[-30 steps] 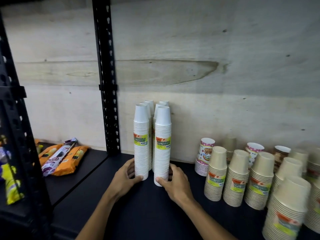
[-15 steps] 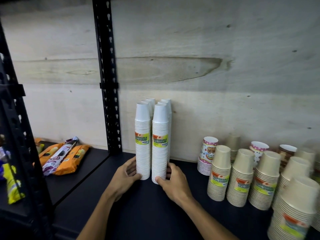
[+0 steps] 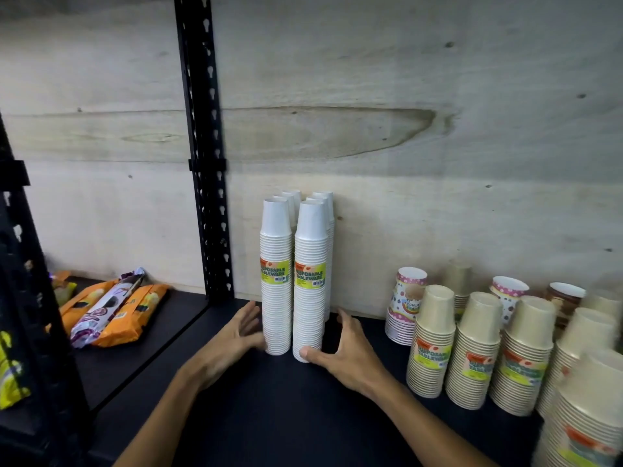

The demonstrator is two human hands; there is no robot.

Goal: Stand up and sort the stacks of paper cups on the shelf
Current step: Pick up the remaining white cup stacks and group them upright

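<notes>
Both forearms reach forward, hands low.
Left hand (image 3: pixel 232 335) flat, fingers straight; right hand (image 3: pixel 344 352) loosely cupped, thumb stretched out leftward.

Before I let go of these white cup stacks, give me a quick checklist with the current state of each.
1. White stacks upright: ok.
2. Front two touching side by side: ok.
3. Back stacks against the wall: cannot tell, hidden behind the front ones.
4. Left hand steadying the left stack base with straight fingers: ok.
5. Right hand, thumb at the right stack base: ok.
6. Gap to the tan stacks on the right: ok.
</notes>
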